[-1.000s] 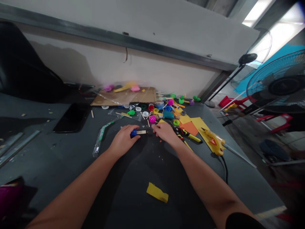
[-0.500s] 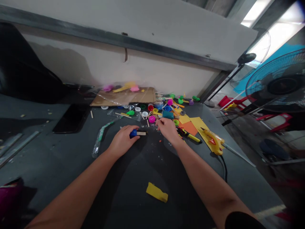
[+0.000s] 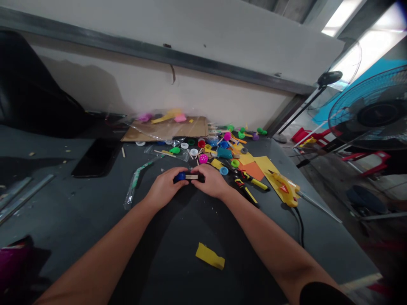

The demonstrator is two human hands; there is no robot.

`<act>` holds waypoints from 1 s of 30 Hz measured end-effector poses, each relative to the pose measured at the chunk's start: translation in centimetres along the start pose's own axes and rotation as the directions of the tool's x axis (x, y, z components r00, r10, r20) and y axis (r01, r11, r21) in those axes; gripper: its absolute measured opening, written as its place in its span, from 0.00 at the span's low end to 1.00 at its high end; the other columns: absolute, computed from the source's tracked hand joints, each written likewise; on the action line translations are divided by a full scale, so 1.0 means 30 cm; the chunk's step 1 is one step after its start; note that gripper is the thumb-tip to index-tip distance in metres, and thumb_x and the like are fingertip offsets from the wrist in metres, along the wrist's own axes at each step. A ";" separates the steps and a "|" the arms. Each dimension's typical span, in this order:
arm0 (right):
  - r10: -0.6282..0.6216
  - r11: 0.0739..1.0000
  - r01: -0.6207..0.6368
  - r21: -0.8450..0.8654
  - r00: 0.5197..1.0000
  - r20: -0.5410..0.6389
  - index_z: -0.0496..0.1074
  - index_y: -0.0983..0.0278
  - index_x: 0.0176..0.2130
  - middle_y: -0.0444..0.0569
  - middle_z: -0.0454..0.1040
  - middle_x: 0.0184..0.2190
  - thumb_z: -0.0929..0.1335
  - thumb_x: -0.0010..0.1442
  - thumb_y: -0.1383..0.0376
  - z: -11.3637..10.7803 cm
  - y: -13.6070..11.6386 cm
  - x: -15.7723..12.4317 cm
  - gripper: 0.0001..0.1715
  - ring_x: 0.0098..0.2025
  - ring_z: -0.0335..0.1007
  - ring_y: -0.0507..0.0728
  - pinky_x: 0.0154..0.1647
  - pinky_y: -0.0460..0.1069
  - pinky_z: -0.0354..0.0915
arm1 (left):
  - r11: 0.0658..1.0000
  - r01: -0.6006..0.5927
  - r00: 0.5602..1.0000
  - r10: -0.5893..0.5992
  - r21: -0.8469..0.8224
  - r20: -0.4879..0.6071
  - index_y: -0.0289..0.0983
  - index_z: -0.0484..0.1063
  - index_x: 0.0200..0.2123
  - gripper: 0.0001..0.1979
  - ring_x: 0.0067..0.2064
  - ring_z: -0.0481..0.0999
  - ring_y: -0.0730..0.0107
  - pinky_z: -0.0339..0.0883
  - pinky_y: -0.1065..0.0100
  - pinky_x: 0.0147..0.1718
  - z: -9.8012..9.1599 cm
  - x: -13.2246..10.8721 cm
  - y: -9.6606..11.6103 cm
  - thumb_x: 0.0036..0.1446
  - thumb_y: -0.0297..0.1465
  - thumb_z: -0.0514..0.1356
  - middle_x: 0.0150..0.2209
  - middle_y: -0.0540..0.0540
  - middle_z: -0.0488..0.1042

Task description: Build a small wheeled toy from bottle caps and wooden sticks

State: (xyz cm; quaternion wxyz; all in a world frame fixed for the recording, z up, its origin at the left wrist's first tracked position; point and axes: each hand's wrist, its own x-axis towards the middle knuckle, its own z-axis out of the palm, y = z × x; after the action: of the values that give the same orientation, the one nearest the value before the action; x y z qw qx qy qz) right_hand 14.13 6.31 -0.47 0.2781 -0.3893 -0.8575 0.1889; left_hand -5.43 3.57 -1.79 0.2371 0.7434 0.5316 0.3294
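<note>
My left hand (image 3: 168,184) is closed round a blue bottle cap (image 3: 180,175). From the cap a short, flat piece of wooden stick (image 3: 192,177) points right. The fingertips of my right hand (image 3: 210,180) are closed on the free end of that stick, where something dark shows between the fingers, too hidden to name. Just behind my hands lies a pink perforated cap (image 3: 203,158). To the right of my right hand are a light blue cap (image 3: 224,171) and pliers (image 3: 246,192) with yellow and black handles.
A yellow glue gun (image 3: 288,190) rests on yellow paper at the right. Coloured caps and sticks lie along the back by a cardboard sheet (image 3: 136,133). A black phone (image 3: 95,159) and a clear tube (image 3: 133,184) are at the left. Nearer me lies a yellow strip (image 3: 210,256).
My right hand has come left and towards me, from beside the pink cap to the stick's end. My left hand stays on the blue cap. The pliers and light blue cap are uncovered.
</note>
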 end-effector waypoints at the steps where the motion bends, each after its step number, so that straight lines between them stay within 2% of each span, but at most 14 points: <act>1: 0.014 1.000 -0.014 -0.004 1.000 0.021 0.71 0.63 0.38 0.48 0.72 0.35 0.69 0.53 0.68 0.002 0.002 0.000 0.09 0.38 0.66 0.55 0.43 0.48 0.61 | 1.000 0.005 1.000 -0.005 -0.003 0.005 0.43 0.69 0.49 0.18 0.51 0.73 0.61 0.64 0.60 0.50 0.000 0.000 0.001 0.54 0.35 0.61 0.49 0.48 0.75; 4: 0.034 0.999 -0.033 -0.022 0.998 0.061 0.71 0.63 0.35 0.46 0.72 0.32 0.68 0.55 0.67 0.007 0.006 0.000 0.04 0.35 0.65 0.53 0.39 0.47 0.59 | 1.000 0.016 1.000 -0.016 0.004 0.015 0.43 0.68 0.50 0.19 0.51 0.73 0.61 0.64 0.60 0.51 0.001 0.000 0.002 0.54 0.34 0.62 0.50 0.48 0.74; 8: 0.017 0.999 -0.015 -0.036 0.998 0.052 0.71 0.64 0.34 0.46 0.71 0.31 0.68 0.55 0.67 0.009 0.007 -0.001 0.04 0.34 0.64 0.53 0.37 0.47 0.58 | 0.998 -0.024 1.000 0.023 0.052 0.014 0.42 0.68 0.50 0.21 0.52 0.71 0.60 0.63 0.59 0.51 0.004 -0.002 0.000 0.52 0.35 0.62 0.51 0.46 0.73; 12: -0.005 0.999 0.007 -0.044 0.999 0.034 0.71 0.64 0.34 0.45 0.71 0.30 0.69 0.54 0.68 0.011 0.010 -0.002 0.04 0.33 0.63 0.52 0.37 0.46 0.58 | 0.972 -0.114 0.993 0.120 0.207 -0.018 0.40 0.68 0.50 0.22 0.54 0.67 0.55 0.60 0.55 0.54 -0.003 -0.006 0.009 0.50 0.33 0.62 0.50 0.43 0.71; 16: -0.027 0.999 0.027 -0.037 1.000 0.012 0.72 0.64 0.34 0.45 0.71 0.30 0.69 0.54 0.68 0.016 0.014 -0.002 0.04 0.33 0.64 0.53 0.37 0.47 0.59 | 0.916 -0.097 0.991 0.127 0.389 -0.052 0.39 0.69 0.48 0.21 0.51 0.66 0.51 0.59 0.52 0.52 -0.021 -0.008 0.020 0.49 0.32 0.60 0.47 0.42 0.71; 20: -0.035 0.999 0.035 -0.036 0.999 0.005 0.72 0.63 0.34 0.45 0.71 0.30 0.69 0.54 0.67 0.018 0.013 -0.003 0.04 0.34 0.65 0.53 0.38 0.48 0.60 | 0.922 -0.157 0.986 0.169 0.353 -0.004 0.37 0.70 0.44 0.15 0.45 0.68 0.57 0.62 0.57 0.47 -0.029 -0.004 0.016 0.51 0.30 0.58 0.41 0.43 0.72; 22: -0.044 0.999 0.044 -0.027 0.999 -0.007 0.72 0.62 0.36 0.46 0.72 0.31 0.71 0.53 0.64 0.011 0.016 -0.002 0.08 0.35 0.66 0.54 0.38 0.48 0.61 | 0.936 -0.169 0.985 0.171 0.309 0.019 0.37 0.70 0.43 0.13 0.44 0.68 0.58 0.63 0.59 0.46 -0.030 -0.002 0.009 0.53 0.30 0.58 0.40 0.44 0.72; 24: -0.036 0.999 0.035 -0.007 0.998 -0.051 0.71 0.62 0.39 0.47 0.73 0.33 0.70 0.54 0.60 -0.004 0.028 0.000 0.12 0.37 0.67 0.55 0.39 0.49 0.63 | 0.953 -0.148 0.988 0.151 0.264 0.009 0.37 0.70 0.42 0.12 0.44 0.68 0.59 0.63 0.59 0.46 -0.030 -0.001 0.000 0.53 0.31 0.59 0.40 0.44 0.72; 26: 0.013 1.000 -0.013 -0.003 0.987 -0.162 0.70 0.62 0.42 0.49 0.73 0.35 0.67 0.58 0.60 -0.026 0.051 0.005 0.13 0.38 0.67 0.56 0.39 0.50 0.64 | 0.970 -0.109 0.993 0.116 0.216 -0.020 0.38 0.69 0.43 0.12 0.45 0.69 0.59 0.63 0.59 0.47 -0.031 -0.001 -0.010 0.53 0.32 0.59 0.40 0.45 0.72; 28: 0.065 0.995 -0.085 -0.054 0.952 -0.300 0.70 0.63 0.44 0.51 0.74 0.39 0.63 0.60 0.64 -0.048 0.081 0.015 0.13 0.42 0.67 0.58 0.43 0.52 0.64 | 0.984 -0.066 0.996 0.074 0.168 -0.047 0.39 0.69 0.43 0.13 0.46 0.69 0.60 0.63 0.60 0.47 -0.031 -0.002 -0.017 0.54 0.33 0.59 0.41 0.45 0.71; 30: 0.053 0.981 -0.115 -0.157 0.935 -0.351 0.68 0.64 0.49 0.53 0.72 0.46 0.62 0.59 0.68 -0.063 0.107 0.028 0.17 0.49 0.64 0.60 0.51 0.56 0.60 | 0.991 -0.031 0.998 0.039 0.133 -0.054 0.39 0.69 0.43 0.13 0.46 0.70 0.61 0.63 0.61 0.46 -0.031 -0.002 -0.020 0.53 0.32 0.59 0.42 0.46 0.71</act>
State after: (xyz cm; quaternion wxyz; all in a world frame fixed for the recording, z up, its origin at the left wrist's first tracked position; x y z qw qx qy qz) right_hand 16.64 9.17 -0.47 0.3807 -0.4758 -0.7911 0.0534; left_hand -6.53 3.71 -1.60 0.1664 0.7571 0.5455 0.3187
